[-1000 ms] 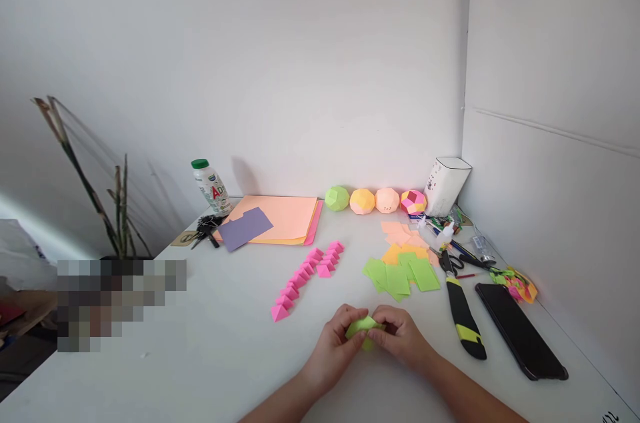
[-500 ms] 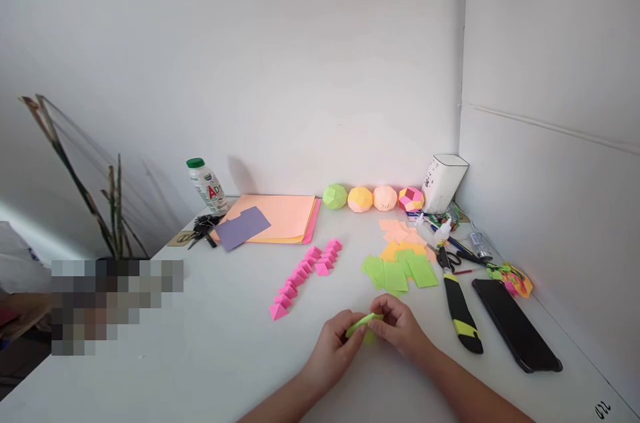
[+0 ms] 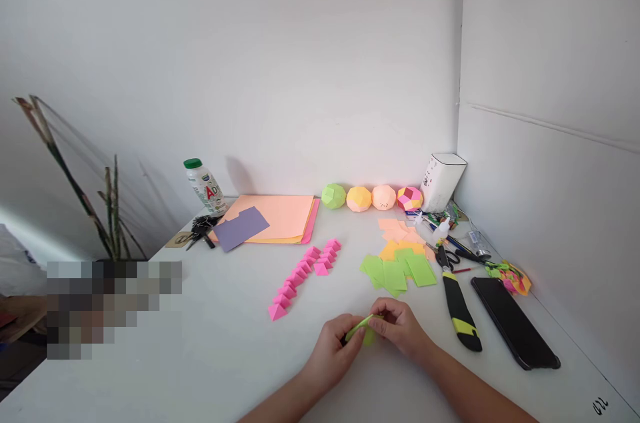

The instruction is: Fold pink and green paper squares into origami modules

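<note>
Between my two hands is a small folded piece of light green paper. My left hand pinches its left end, thumb in front. The fingers and thumb of my right hand close on its right end. Just beyond the hands lies a loose pile of green paper pieces, with orange paper pieces and peach ones behind. To the left, pink folded paper pyramids form two slanting rows.
A black-and-yellow utility knife, scissors and a black phone lie at the right. Several paper balls line the back wall near a white box. Coloured sheets, keys and a bottle are at the back left.
The green paper now looks thinner and flatter between my fingers. Both hands stay in nearly the same place, and the view has shifted slightly.
</note>
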The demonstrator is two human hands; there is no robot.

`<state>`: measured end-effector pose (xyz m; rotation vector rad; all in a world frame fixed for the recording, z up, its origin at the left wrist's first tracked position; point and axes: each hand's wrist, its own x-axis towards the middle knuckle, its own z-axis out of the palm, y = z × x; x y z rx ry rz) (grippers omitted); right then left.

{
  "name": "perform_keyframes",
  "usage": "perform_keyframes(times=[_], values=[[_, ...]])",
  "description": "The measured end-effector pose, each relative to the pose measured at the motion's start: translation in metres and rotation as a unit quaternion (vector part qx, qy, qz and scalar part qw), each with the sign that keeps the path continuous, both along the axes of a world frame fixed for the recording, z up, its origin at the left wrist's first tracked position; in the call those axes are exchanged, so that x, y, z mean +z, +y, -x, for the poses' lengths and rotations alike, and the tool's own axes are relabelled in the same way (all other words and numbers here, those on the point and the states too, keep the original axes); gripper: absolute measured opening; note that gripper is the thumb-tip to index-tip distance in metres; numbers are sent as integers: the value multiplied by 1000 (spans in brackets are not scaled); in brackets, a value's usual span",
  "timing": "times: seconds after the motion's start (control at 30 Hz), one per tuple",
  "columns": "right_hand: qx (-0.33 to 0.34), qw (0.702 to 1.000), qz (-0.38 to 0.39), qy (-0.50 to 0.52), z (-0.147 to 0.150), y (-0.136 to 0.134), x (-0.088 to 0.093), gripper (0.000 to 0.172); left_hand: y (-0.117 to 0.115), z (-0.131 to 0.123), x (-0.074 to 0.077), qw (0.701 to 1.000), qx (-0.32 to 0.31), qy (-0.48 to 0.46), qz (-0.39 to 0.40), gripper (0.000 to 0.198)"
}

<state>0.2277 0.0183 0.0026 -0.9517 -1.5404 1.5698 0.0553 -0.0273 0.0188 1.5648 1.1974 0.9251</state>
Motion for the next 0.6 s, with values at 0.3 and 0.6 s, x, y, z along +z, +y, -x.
perform_keyframes(times=[0.3, 0.6], values=[[3, 1000, 4, 11, -1, -1, 3, 19, 0, 1, 2, 1000, -2, -6, 19, 29], [-11, 1000, 4, 9, -1, -3, 8, 23, 3, 0, -5, 977, 68, -145, 138, 27]])
